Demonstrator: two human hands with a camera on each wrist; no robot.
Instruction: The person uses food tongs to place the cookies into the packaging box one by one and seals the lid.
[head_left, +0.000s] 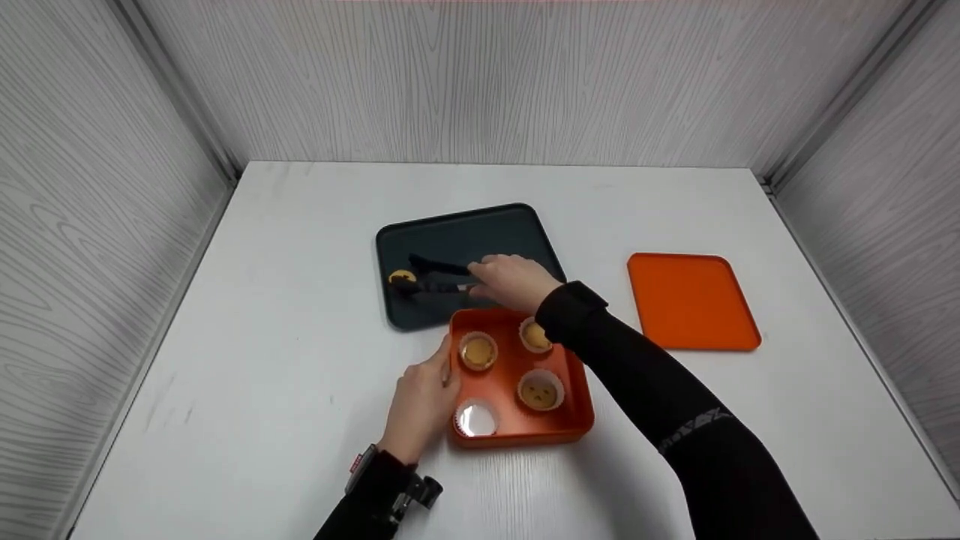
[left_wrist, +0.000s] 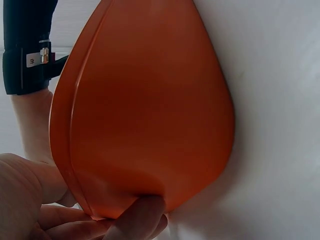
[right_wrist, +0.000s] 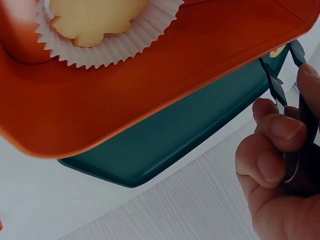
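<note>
Orange and smooth, with rounded corners, one box (head_left: 525,438) stood on the white bench (head_left: 262,360), four fluted paper cups (head_left: 478,418) inside it. Three cups each held a pale cookie (head_left: 478,351), one of them with a scalloped edge and another with small dark marks; the fourth cup, at the near left corner, showed its shiny white base. The person's left grip (head_left: 421,401) pinched the box's left wall, thumb at the rim and fingers along the outside. The right grip (head_left: 514,279), fingers curled, held one pair of black tongs (head_left: 439,266) over the dark green tray (head_left: 487,232), a thin, low-rimmed sheet just beyond the box. The tongs' two ends were parted about a yellow biscuit (head_left: 403,276) near the tray's left edge; whether both touched it I could not tell. One flat, nearly square orange panel (head_left: 694,304) lay to the right, apart from the box
</note>
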